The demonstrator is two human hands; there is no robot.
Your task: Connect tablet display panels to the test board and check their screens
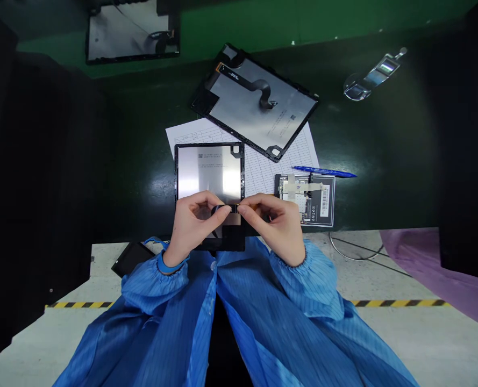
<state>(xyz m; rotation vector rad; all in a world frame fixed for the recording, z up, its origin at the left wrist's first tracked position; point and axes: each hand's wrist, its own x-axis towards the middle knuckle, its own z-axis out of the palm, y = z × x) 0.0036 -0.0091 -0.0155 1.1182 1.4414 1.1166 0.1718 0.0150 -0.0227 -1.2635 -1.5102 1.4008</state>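
A tablet screen panel [208, 172] with a shiny silver back lies at the near edge of the dark green table. My left hand [192, 223] and my right hand [277, 223] meet over its lower part. Both pinch a small black flex cable connector [231, 208] between thumb and forefinger. My left wrist wears a blue strap [166, 264]. Both arms are in blue sleeves.
A second, larger screen panel [255, 102] with a black flex cable lies tilted behind, on a printed sheet [263, 161]. A blue pen [323, 172] and a small circuit board [307, 199] sit right. A clear tool [373, 75] lies far right; another panel [132, 32] at back.
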